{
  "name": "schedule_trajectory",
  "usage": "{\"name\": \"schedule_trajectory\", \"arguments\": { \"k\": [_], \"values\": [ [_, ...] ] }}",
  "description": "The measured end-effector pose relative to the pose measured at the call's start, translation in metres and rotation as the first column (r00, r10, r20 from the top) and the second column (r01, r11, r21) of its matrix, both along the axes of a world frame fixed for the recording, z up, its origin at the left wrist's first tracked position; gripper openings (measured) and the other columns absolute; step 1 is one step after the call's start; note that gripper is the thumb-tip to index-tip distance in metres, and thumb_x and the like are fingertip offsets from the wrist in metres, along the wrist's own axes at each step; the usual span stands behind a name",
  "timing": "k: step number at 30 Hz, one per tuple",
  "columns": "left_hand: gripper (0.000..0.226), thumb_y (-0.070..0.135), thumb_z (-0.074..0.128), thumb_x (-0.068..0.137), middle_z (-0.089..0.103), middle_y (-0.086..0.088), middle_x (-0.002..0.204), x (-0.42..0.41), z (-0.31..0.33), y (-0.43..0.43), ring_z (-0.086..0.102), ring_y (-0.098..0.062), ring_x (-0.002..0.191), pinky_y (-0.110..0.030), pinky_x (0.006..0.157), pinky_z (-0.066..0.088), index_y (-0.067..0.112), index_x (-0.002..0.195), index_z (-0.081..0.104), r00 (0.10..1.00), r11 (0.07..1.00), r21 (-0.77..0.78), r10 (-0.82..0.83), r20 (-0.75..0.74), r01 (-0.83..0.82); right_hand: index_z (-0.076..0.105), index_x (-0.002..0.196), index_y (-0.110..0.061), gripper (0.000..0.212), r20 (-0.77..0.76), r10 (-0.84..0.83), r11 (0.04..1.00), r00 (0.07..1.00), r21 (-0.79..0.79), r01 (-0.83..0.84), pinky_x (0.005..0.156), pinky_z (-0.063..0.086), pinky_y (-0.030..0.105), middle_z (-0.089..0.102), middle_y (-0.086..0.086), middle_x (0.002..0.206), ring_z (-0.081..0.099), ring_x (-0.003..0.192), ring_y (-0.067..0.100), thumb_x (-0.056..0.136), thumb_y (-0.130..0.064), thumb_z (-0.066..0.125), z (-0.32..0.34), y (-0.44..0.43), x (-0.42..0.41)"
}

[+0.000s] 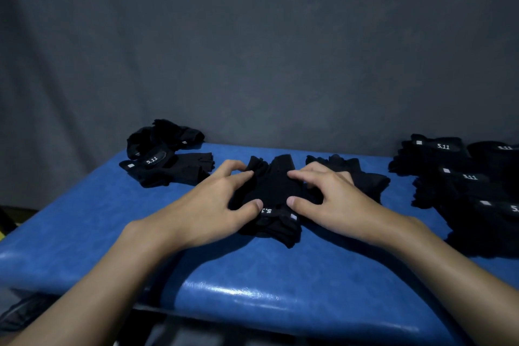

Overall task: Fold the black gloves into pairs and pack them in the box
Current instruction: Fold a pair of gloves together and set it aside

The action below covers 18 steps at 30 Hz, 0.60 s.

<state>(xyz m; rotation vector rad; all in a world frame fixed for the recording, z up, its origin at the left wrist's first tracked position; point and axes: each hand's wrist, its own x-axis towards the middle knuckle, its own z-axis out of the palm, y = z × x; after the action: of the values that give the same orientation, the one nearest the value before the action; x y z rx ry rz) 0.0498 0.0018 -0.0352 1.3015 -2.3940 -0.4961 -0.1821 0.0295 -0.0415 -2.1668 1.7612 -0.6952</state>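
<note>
Glossy blue bench (252, 289); left hand (219, 205), right hand (337, 199) pinch soft gloves (273, 188).

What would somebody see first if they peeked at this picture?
Two bare hands in the middle: the left hand and the right hand grip a black glove on the blue table. A loose glove pile lies far left, and a glove stack with white 5.11 labels fills the right edge.
</note>
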Motion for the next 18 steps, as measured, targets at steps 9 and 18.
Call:
{"name": "schedule_trajectory", "arguments": {
  "k": [9,18],
  "values": [
    [0.048,0.048,0.052,0.096,0.037,0.026,0.128,-0.0013,0.0014,0.0009,0.049,0.006,0.113,-0.018,0.100,0.039,0.023,0.136,0.054,1.000,1.000,0.028,0.008,-0.006,-0.008,0.051,0.137,-0.035,0.061,0.096,-0.011,1.000,0.995,-0.016,0.012,0.104,0.039,0.039,0.046,-0.025,0.117,0.044,0.116,0.018,0.083,-0.060,0.056,0.0046,-0.0001,-0.0008],
    [0.084,0.072,0.056,0.070,0.043,0.028,0.126,0.0016,0.0054,0.0030,0.051,0.005,0.115,-0.018,0.100,0.042,0.021,0.137,0.057,0.989,1.000,0.012,-0.017,-0.144,0.019,0.051,0.139,-0.031,0.056,0.131,0.017,1.000,0.991,0.000,-0.017,0.107,0.038,0.042,0.048,-0.021,0.117,0.049,0.115,0.013,0.088,-0.049,0.063,0.0055,0.0017,-0.0005]
  ]
}}
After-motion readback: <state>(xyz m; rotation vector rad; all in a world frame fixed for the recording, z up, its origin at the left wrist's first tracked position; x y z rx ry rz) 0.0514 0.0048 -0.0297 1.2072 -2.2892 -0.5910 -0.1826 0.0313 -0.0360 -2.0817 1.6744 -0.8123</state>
